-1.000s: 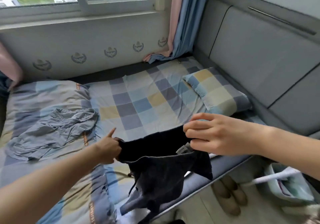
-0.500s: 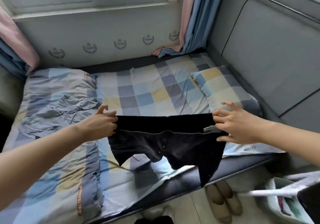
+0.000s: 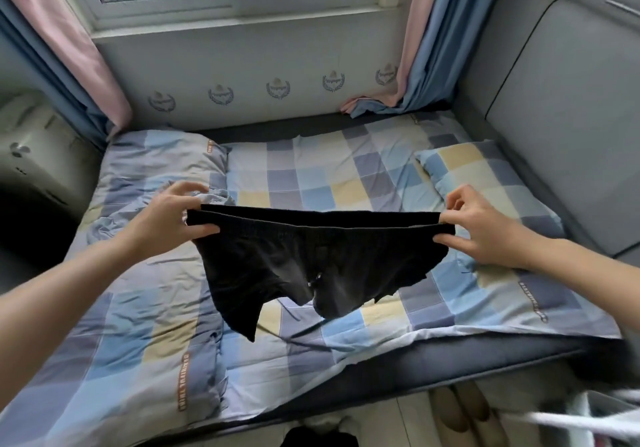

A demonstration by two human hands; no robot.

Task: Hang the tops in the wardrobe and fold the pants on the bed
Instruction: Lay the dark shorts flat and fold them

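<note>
Both hands pinch the waistband: left hand (image 3: pixel 166 216) at one end, right hand (image 3: pixel 485 225) at the other, the black shorts (image 3: pixel 304 259) stretched in the air over the bed (image 3: pixel 346 176). Folding hasn't begun, I'd say; a grey garment (image 3: pixel 214 199) lies behind, unfolded.

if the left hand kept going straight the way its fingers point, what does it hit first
Probably the crumpled grey garment on the bed, just past the left hand gripping the black shorts; depth is uncertain.
</note>
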